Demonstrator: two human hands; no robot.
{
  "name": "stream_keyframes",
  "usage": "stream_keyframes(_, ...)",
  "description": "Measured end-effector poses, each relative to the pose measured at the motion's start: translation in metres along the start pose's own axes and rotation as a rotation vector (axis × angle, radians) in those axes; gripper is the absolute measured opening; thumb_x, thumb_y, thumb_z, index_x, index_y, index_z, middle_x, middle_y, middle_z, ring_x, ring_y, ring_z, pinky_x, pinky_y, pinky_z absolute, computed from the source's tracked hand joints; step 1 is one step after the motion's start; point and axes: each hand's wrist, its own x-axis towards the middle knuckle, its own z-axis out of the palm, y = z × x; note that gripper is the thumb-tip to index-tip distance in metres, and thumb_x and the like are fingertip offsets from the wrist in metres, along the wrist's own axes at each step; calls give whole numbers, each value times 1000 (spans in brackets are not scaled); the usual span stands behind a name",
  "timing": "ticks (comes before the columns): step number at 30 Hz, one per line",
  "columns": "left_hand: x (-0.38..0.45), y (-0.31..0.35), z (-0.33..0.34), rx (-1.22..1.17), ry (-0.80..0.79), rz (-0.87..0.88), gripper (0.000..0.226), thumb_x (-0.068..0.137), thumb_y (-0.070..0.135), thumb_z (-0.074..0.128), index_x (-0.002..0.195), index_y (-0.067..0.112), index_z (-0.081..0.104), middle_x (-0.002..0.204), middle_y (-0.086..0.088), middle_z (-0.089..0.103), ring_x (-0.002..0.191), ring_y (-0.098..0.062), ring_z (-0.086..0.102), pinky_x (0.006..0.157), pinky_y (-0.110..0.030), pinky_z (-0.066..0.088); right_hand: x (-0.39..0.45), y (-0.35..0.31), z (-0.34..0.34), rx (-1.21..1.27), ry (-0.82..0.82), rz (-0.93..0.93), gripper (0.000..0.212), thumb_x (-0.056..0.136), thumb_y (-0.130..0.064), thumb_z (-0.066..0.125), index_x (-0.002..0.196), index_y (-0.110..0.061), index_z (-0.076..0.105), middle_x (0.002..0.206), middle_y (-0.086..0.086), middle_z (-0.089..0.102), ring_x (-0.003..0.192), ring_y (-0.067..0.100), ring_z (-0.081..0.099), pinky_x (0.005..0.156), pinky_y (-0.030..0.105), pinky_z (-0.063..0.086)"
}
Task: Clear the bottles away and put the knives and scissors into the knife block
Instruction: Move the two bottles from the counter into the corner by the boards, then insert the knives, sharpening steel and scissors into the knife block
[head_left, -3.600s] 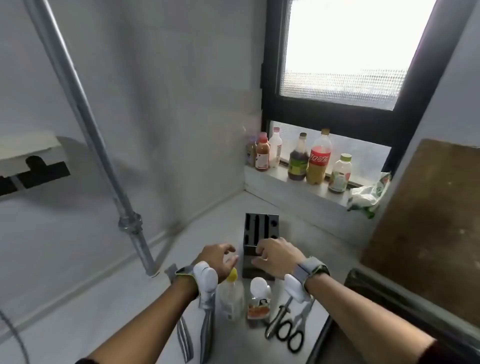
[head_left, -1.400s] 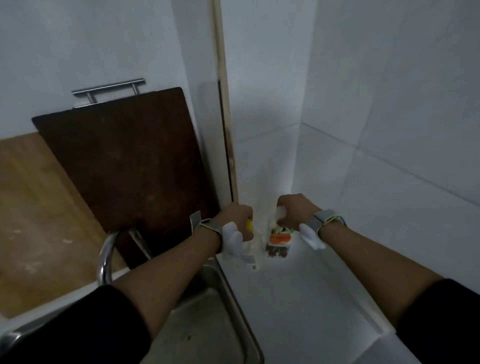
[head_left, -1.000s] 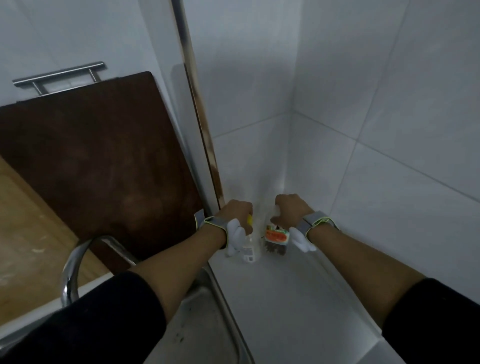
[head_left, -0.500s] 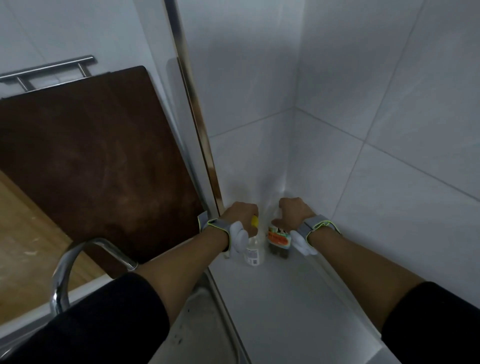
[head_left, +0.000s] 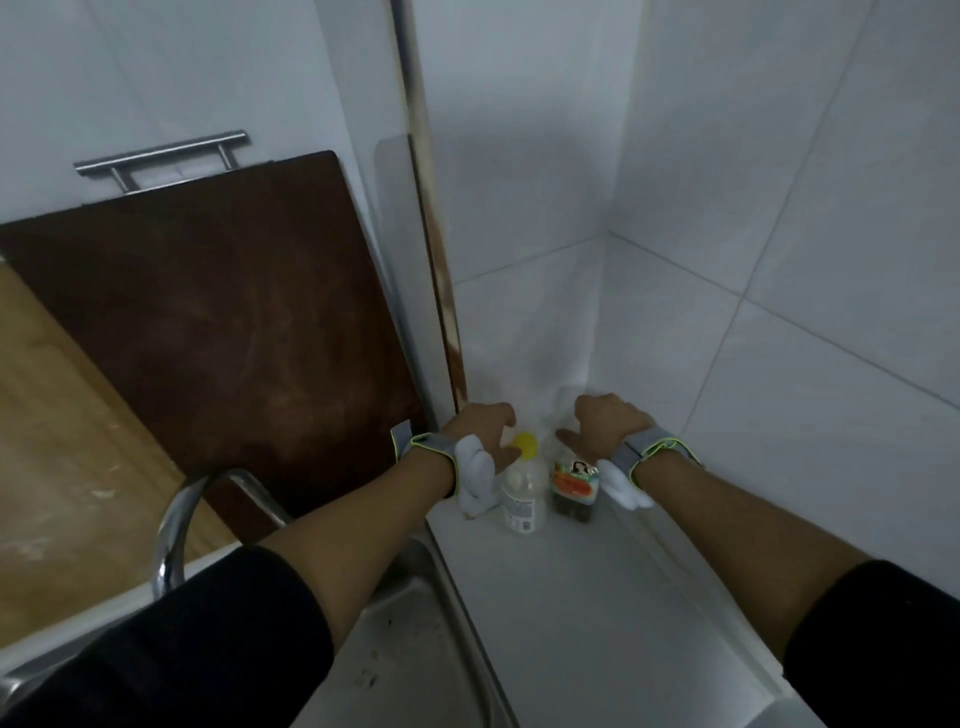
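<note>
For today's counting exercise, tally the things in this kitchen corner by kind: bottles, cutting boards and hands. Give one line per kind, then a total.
Bottles: 2, the yellow-capped bottle and the orange-labelled bottle.
Cutting boards: 2, the dark board and the light board.
Hands: 2, the left hand and the right hand.
Total: 6

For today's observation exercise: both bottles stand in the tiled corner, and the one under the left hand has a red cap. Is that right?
Not quite. The head view shows the clear bottle under the left hand has a yellow cap, not red. Both it and the orange-labelled bottle do stand in the tiled corner.
</note>
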Motion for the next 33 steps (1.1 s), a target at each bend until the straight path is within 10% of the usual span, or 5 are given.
stream_keyframes(11, -129, -55, -71, -55, 247, -37, 39, 89, 35, 60, 120, 12, 56, 115, -12, 66, 103, -31, 63, 86, -34, 53, -67, -104, -61, -84, 103, -125, 55, 90, -56, 47, 119, -10, 54, 120, 18, 60, 109, 36, 59, 88, 41, 51)
stream_keyframes(21, -386, -187, -134, -60, 491, -272, 36, 87, 35, 62, 115, 13, 61, 108, -4, 67, 99, -21, 64, 83, -27, 49, -186, -339, -63, -92, 112, -447, 37, 93, -51, 48, 97, -14, 52, 99, 12, 63, 83, 28, 59, 69, 34, 46)
stream_keyframes(33, -673, -308, -116, -48, 717, -724, 31, 83, 40, 65, 106, 20, 64, 104, -4, 72, 95, -23, 65, 85, -34, 54, -330, -593, 19, -92, 90, -802, 43, 88, -49, 57, 103, -9, 62, 105, 12, 68, 93, 30, 64, 81, 39, 54)
